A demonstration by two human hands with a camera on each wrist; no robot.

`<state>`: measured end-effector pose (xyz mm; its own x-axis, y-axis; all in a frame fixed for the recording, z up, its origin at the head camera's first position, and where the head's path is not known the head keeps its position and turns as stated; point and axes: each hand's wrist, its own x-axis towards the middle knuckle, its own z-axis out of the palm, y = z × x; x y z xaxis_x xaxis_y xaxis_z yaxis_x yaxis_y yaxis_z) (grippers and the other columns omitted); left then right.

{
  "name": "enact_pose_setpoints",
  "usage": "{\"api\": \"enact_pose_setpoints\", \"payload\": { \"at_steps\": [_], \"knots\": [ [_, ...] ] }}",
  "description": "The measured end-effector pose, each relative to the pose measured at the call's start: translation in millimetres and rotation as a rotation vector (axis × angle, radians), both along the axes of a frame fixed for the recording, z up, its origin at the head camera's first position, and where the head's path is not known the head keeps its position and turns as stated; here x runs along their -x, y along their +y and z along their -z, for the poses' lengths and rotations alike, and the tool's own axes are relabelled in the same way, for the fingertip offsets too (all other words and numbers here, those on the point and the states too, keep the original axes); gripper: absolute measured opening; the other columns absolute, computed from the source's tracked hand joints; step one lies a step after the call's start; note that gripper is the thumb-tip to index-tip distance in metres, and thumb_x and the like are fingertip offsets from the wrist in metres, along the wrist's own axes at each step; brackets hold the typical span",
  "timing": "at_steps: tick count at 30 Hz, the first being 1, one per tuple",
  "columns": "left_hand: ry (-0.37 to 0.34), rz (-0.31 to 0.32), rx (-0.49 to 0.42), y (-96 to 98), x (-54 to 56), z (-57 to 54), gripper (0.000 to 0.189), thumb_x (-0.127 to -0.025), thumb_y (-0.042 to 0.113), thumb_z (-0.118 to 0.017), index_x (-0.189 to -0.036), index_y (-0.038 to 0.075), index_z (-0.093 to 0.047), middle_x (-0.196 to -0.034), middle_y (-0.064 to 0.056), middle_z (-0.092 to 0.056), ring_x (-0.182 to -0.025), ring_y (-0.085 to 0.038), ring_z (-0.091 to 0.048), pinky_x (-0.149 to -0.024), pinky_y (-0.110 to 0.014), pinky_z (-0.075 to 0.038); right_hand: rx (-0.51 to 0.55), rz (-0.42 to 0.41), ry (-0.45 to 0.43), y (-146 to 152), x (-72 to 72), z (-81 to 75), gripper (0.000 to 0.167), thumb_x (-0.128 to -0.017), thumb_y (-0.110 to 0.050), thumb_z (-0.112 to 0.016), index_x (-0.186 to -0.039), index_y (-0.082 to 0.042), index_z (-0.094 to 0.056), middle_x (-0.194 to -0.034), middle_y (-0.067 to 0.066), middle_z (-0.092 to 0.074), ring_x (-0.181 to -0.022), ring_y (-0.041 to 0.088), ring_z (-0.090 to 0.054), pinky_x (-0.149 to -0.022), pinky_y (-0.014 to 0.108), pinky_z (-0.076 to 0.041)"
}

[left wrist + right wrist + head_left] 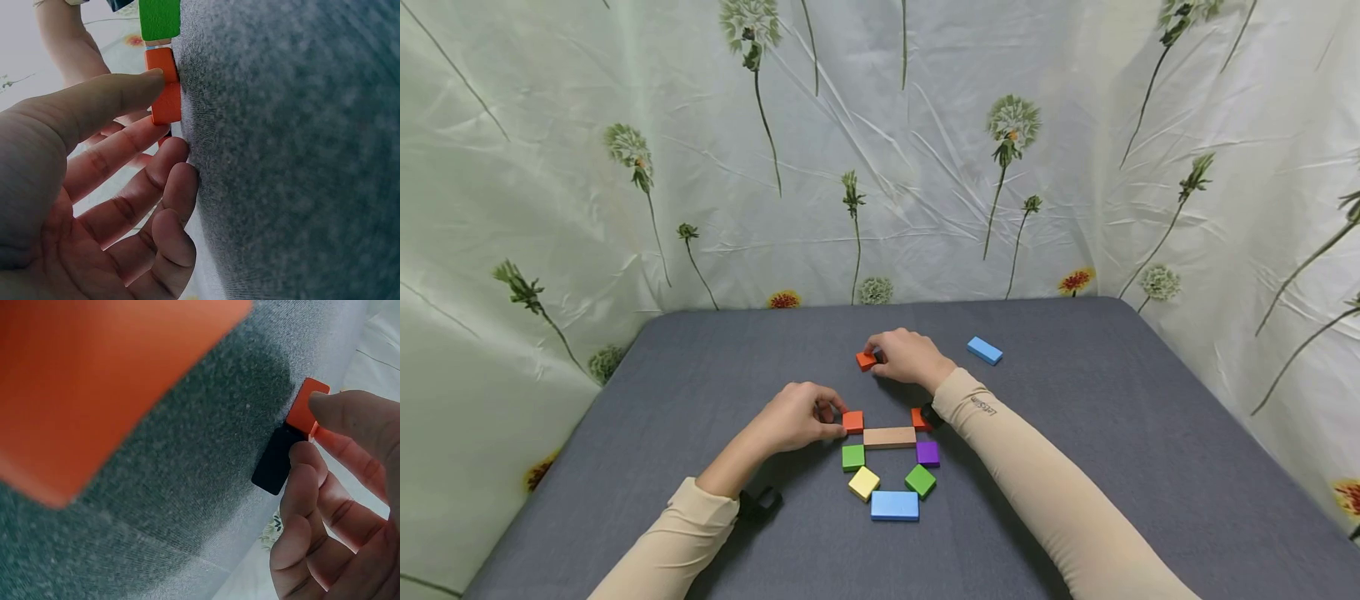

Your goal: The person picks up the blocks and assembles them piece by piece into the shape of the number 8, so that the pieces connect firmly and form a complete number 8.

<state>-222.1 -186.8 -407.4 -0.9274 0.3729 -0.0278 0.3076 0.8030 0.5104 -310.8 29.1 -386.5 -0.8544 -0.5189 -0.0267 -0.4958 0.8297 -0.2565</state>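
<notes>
My left hand (797,415) pinches an orange-red block (853,422) between thumb and index finger, its other fingers loosely curled near the cloth. That block sits at the left end of a tan wooden bar (890,437). Farther back, my right hand (908,357) pinches another orange-red block (865,361) by its edges. A black block (273,461) lies against this one in the right wrist view, right by the curled fingers; the hand mostly hides it in the head view. Under the right wrist, a third orange-red block (920,419) stands at the bar's right end, partly covered.
Below the bar, a green block (853,457), yellow block (864,483), blue block (895,506), second green block (921,481) and purple block (928,453) form a rounded outline. Another blue block (985,351) lies back right. A flowered curtain (925,208) hangs behind the grey-covered table (1150,433).
</notes>
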Motion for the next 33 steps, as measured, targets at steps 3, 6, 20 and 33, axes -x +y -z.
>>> {"api": "enact_pose_setpoints", "payload": {
  "at_steps": [3,6,20,33],
  "knots": [
    [-0.006,-0.006,0.001,0.2,0.5,-0.1,0.02,-0.088,0.021,-0.091,-0.104,0.016,-0.081,-0.08,0.005,-0.069,-0.07,-0.01,-0.058,-0.063,-0.028,-0.046,-0.005,-0.001,0.002,-0.2,0.8,0.1,0.035,-0.102,-0.023,-0.076,-0.136,-0.017,-0.073,-0.104,0.007,-0.074,-0.081,0.017,-0.061,-0.07,0.033,-0.049],
    [-0.007,-0.006,0.003,0.0,0.7,-0.6,0.02,-0.088,0.021,-0.09,-0.104,0.016,-0.081,-0.079,0.005,-0.068,-0.07,-0.01,-0.057,-0.062,-0.028,-0.046,-0.009,0.0,0.003,-0.4,1.2,0.6,0.034,-0.102,-0.022,-0.077,-0.135,-0.017,-0.073,-0.103,0.006,-0.074,-0.081,0.017,-0.061,-0.07,0.033,-0.05],
    [0.003,-0.005,0.003,-0.8,0.4,-0.3,0.02,-0.087,0.02,-0.091,-0.104,0.016,-0.081,-0.078,0.006,-0.068,-0.069,-0.01,-0.057,-0.063,-0.028,-0.045,-0.021,-0.004,-0.036,-4.0,5.2,0.5,0.035,-0.101,-0.025,-0.077,-0.135,-0.018,-0.072,-0.106,0.006,-0.073,-0.086,0.018,-0.064,-0.075,0.036,-0.054],
    [-0.002,-0.004,-0.006,-1.5,0.6,0.2,0.019,-0.087,0.02,-0.091,-0.103,0.016,-0.081,-0.077,0.006,-0.067,-0.068,-0.01,-0.056,-0.062,-0.028,-0.045,-0.05,-0.041,-0.046,-2.1,6.0,-3.0,0.034,-0.099,-0.026,-0.08,-0.131,-0.016,-0.075,-0.101,0.006,-0.07,-0.085,0.018,-0.059,-0.073,0.033,-0.048]
  ]
}}
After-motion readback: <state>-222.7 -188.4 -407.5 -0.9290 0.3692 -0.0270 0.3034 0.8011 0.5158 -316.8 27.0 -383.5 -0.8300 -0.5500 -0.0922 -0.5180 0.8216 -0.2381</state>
